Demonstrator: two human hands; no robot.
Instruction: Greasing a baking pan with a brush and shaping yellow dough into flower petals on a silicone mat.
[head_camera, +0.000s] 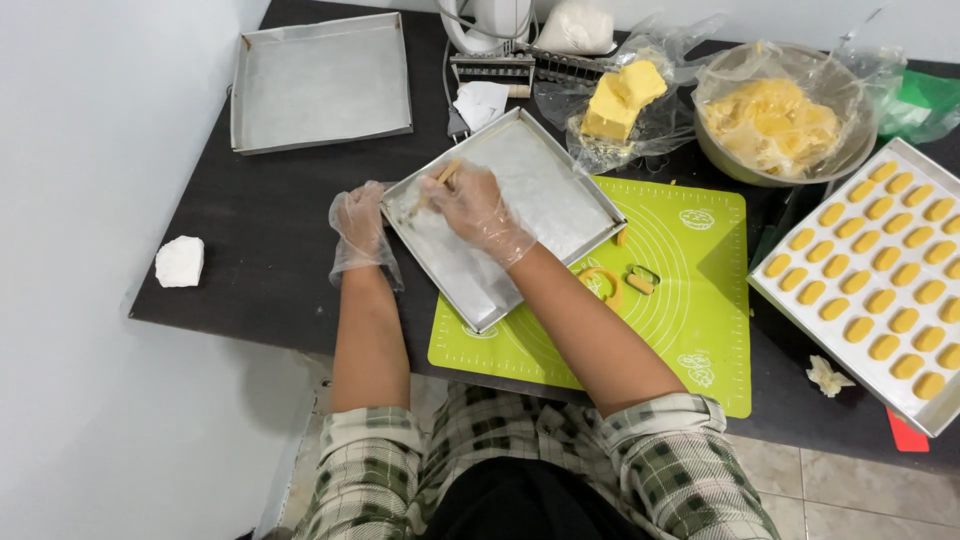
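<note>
While the right hand (475, 208), gloved in clear plastic, curls its fingers around a thin wooden-handled brush (440, 180), its forearm reaches up and leftward across a green silicone mat (690, 300) and the wrist bends so that the knuckles face the camera; the brush's handle sticks out just above the fingers and its working end lies hidden beneath the palm, over the floor of a shallow square metal tray (560, 195) that sits tilted under the hand, partly on the mat and partly on the dark table (270, 250); the left hand (360, 230), gloved likewise, rests just to the left of the right one with its fingers folded over the tray's near-left rim, gripping that edge, the forearm running straight down toward a plaid sleeve; well above the left hand lies a second empty tray (320, 80); far to its left sits a small white lump (180, 261); up and to the right of the right hand stand a block of butter in a clear bag (620, 100) and a covered bowl of yellow dough (775, 120); farther right, a tray of oval dough pieces (885, 270) lies in rows; just below the right forearm, small cutters (620, 282) rest on the mat.
</note>
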